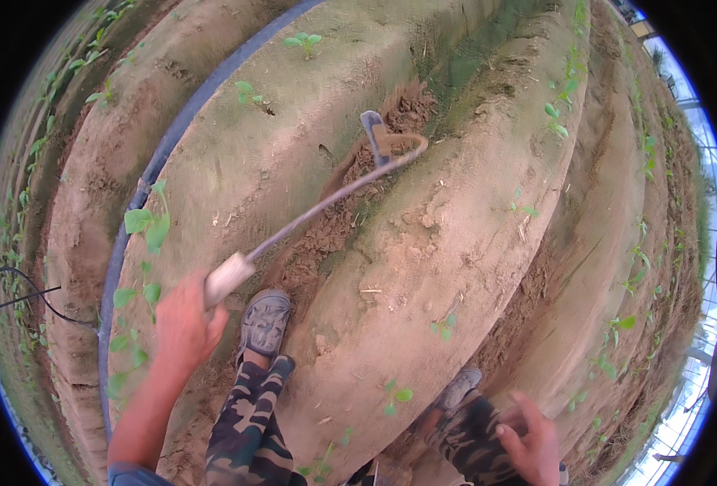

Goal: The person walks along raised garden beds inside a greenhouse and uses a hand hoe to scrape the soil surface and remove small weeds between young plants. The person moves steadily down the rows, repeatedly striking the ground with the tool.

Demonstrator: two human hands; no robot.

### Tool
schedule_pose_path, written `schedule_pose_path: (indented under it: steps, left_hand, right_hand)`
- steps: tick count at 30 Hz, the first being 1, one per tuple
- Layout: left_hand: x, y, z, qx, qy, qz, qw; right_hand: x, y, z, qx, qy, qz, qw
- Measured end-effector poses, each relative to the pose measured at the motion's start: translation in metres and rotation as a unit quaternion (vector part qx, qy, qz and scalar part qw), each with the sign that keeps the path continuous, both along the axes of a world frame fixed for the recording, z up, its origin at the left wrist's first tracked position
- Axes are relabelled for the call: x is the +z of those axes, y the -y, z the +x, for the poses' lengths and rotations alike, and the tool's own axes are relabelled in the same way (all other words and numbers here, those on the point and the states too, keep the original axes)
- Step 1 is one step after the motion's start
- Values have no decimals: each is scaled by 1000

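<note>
My left hand [191, 322] is closed around the pale handle of a hand hoe [334, 197]. The hoe's thin metal shaft runs up and to the right, then curves back to a flat blade [375, 138]. That blade is over loose, dark soil [410, 109] in the furrow between two raised beds; whether it touches the soil I cannot tell. At the lower right, my right hand [531, 434] holds nothing, its fingers bent and apart, over or beside my camouflage trouser leg. Small green seedlings [303, 41] grow on the beds.
A blue-grey hose [152, 152] curves along the bed on the left, with a thin black tube [36, 291] beside it. One clog [265, 322] stands in the furrow, the other [458, 389] in the furrow to the right. Leafy seedlings [149, 225] grow near my left arm.
</note>
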State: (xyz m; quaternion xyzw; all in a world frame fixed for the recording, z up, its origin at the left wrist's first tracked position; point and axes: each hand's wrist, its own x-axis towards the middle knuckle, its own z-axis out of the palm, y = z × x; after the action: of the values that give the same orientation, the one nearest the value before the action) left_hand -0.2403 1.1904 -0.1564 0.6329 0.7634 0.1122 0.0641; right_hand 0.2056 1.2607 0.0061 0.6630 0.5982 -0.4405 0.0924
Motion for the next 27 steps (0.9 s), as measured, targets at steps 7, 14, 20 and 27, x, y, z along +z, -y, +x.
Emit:
schedule_pose_path:
  steps: [7, 14, 20, 27]
  left_hand:
    - [-51, -161, 43, 110, 621, -228, 742]
    - [-78, -261, 51, 68, 384, -273, 880]
    - [-65, -256, 26, 63, 371, -316, 871]
    - [-37, -178, -14, 30, 204, -348, 915]
  right_hand:
    - [-9, -2, -2, -15, -17, -3, 1000]
    - [-14, -8, 2, -28, -21, -5, 999]
    - [-15, -17, -5, -39, -23, -21, 999]
    - [-6, -20, -13, -56, -34, -35, 997]
